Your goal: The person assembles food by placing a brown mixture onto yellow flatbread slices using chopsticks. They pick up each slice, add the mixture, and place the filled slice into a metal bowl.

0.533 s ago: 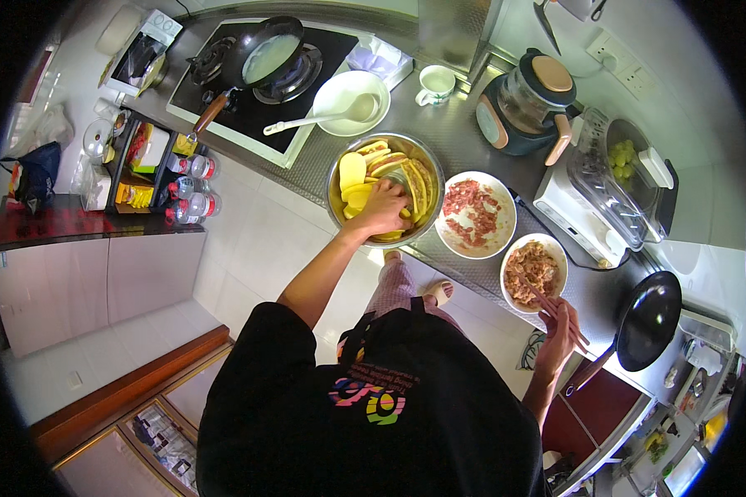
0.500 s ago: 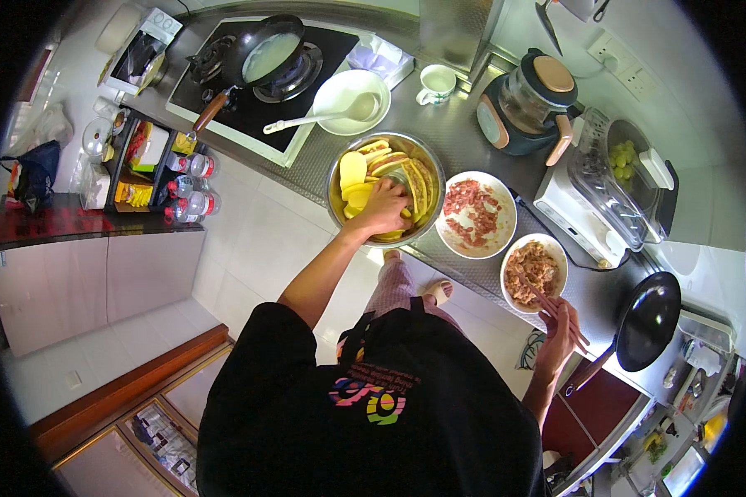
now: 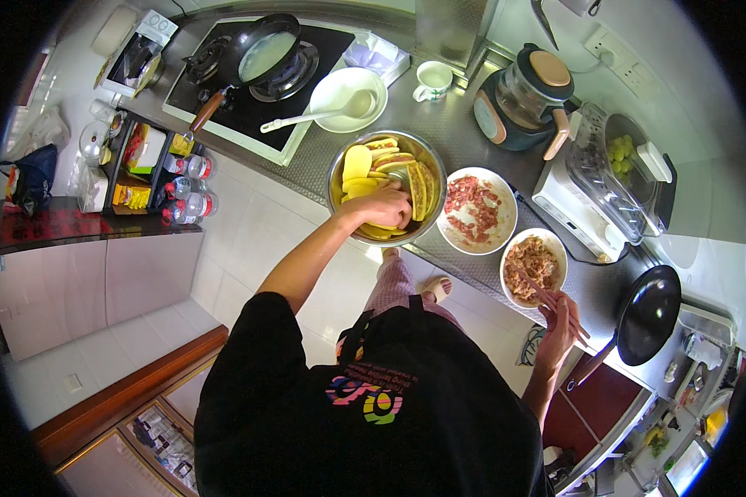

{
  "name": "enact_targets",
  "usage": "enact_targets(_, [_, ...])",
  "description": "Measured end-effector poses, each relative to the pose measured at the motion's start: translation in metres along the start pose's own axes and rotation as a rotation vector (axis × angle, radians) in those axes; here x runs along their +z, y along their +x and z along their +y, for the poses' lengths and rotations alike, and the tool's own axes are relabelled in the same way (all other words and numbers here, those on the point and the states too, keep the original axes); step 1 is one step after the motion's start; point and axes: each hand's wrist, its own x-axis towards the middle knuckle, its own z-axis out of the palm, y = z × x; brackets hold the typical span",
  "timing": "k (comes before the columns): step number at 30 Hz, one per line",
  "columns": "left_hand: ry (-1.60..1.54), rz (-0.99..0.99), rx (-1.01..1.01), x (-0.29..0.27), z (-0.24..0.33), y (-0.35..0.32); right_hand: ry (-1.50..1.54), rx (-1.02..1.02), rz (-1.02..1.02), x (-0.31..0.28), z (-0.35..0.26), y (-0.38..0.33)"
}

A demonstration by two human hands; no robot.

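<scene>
The steel bowl (image 3: 387, 187) sits near the front edge of the counter (image 3: 464, 132), and it is full of pale yellow slices (image 3: 357, 163) fanned around its wall, some with browner, streaked faces toward the right. The person's left hand (image 3: 383, 207) is down inside it, fingers curled over the slices at the near side; whether they are pinching one or only pressing I cannot tell, since the knuckles hide the tips. The slices look flat, firm and a little glossy, leaning on one another so each can be lifted off singly.

Just right of the bowl stands a white plate of chopped red meat (image 3: 475, 209), and beyond that a smaller white bowl of brownish mince (image 3: 533, 267). The right hand (image 3: 559, 330) is closed around a pair of chopsticks (image 3: 553, 305) whose tips rest in that mince, kept ready there.

Behind the steel bowl lies a white dish with a ladle (image 3: 347, 101), and farther back-left a pan (image 3: 264, 50) on the hob.
</scene>
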Motion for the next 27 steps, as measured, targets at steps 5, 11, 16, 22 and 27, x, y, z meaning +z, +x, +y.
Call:
enact_targets(5, [0.026,0.101,0.058,-0.003,0.012,-0.021,0.023,-0.012,0.001,0.000,-0.001,-0.001])
enact_targets(11, [0.153,0.299,0.021,0.001,0.040,-0.077,0.060,-0.040,-0.009,-0.005,-0.004,0.004])
enact_targets(16, [0.090,0.371,-0.114,-0.003,0.025,-0.121,0.077,-0.091,0.009,-0.010,-0.006,0.009])
enact_targets(22, [-0.010,0.533,-0.198,-0.010,0.006,-0.120,0.109,-0.110,-0.023,-0.004,-0.001,0.009])
enact_targets(27, [0.456,0.856,-0.246,-0.041,-0.004,-0.089,0.110,-0.106,0.027,0.011,-0.005,0.005])
